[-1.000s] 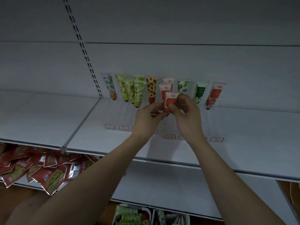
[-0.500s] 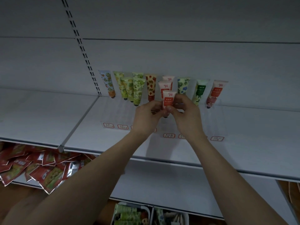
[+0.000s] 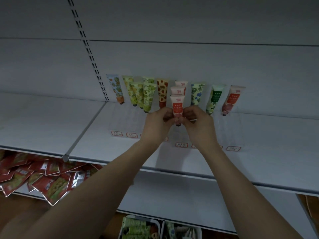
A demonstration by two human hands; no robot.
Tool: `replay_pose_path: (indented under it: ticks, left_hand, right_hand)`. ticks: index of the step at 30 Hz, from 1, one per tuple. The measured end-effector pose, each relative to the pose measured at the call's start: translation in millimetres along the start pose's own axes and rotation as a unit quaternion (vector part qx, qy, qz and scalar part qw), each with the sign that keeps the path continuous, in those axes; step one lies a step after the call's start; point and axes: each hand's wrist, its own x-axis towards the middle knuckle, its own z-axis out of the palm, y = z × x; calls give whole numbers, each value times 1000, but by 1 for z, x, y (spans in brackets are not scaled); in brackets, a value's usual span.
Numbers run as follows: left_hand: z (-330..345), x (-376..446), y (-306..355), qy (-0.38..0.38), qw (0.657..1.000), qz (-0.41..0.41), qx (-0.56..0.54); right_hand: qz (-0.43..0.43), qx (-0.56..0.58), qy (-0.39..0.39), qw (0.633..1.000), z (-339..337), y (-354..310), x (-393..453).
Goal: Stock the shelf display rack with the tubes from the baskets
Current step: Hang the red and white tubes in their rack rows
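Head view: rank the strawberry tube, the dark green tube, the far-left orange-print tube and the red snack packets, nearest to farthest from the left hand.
1. strawberry tube, just above the left hand.
2. dark green tube, to the right.
3. orange-print tube, rack's left end; close to 2.
4. red snack packets, lower shelf, far left.

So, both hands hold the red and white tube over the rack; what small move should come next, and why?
Probably lower the tube straight down into its slot and then let go. The left hand and right hand pinch it upright, cap down, just in front of two matching tubes already standing in that lane of the clear rack.
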Motion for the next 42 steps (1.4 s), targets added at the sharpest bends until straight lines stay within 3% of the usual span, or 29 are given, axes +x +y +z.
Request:
replay_pose_path:
  ticks: [7, 13, 21, 27, 30, 33, 38, 42]
  left_hand:
    - [-3, 1, -3, -3, 1000, 8, -7]
    - [-1, 4, 3, -14, 998, 30, 61]
    - [5, -2, 0, 9, 998, 33, 59]
    - [-3, -3, 6, -28, 999, 1, 26]
    - [-9, -4, 12, -2, 999, -37, -14]
    - [-10, 1, 16, 30, 998, -26, -44]
    - [-2, 8, 16, 29, 999, -4, -36]
    - [-1, 4, 12, 24, 999, 16, -14]
  right_hand:
    - [-24, -98, -44, 994, -7, -6, 9]
    - [-9, -106, -29, 994, -5, 3, 6]
    - [-14, -135, -29, 990, -3, 1, 2]
    - [20, -97, -50, 994, -10, -6, 3]
    - [64, -41, -35, 997, -17, -13, 8]
    - [63, -3, -22, 998, -23, -19, 11]
    - [57, 30, -82, 995, -20, -21, 4]
    - [55, 42, -73, 995, -15, -17, 0]
